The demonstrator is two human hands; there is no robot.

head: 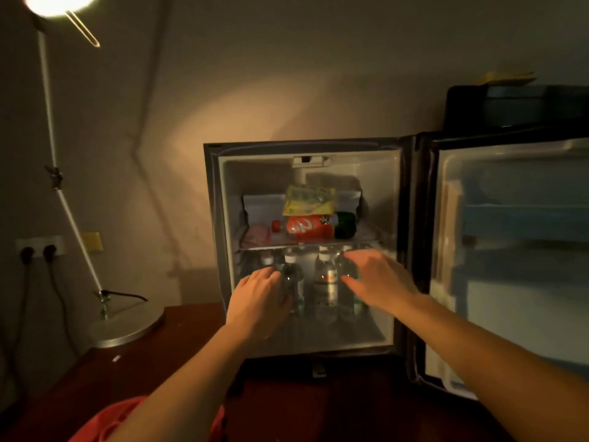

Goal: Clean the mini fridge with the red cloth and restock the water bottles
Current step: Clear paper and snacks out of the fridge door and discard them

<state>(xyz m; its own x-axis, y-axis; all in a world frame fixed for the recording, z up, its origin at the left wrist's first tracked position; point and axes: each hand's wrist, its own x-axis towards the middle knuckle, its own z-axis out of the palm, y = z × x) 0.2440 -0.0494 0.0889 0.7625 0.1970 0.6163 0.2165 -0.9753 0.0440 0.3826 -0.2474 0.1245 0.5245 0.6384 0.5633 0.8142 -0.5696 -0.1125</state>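
The mini fridge [212, 218] stands on a dark wooden surface with its door [510, 250] swung open to the right. Several clear water bottles [325, 282] stand on the lower floor of the fridge. My left hand [258, 301] is curled around the leftmost front bottle [291, 275]. My right hand [379, 282] is wrapped around the rightmost bottle [347, 269], which is blurred. A red cloth [105, 422] lies at the bottom edge of the view, under my left forearm.
On the glass shelf [255, 248] lie an orange soda bottle [302, 228], a dark green bottle [345, 223], a yellow packet [309, 199] and a pinkish item [258, 234]. A desk lamp base [127, 327] sits left of the fridge. Wall sockets [38, 250] with plugs are further left.
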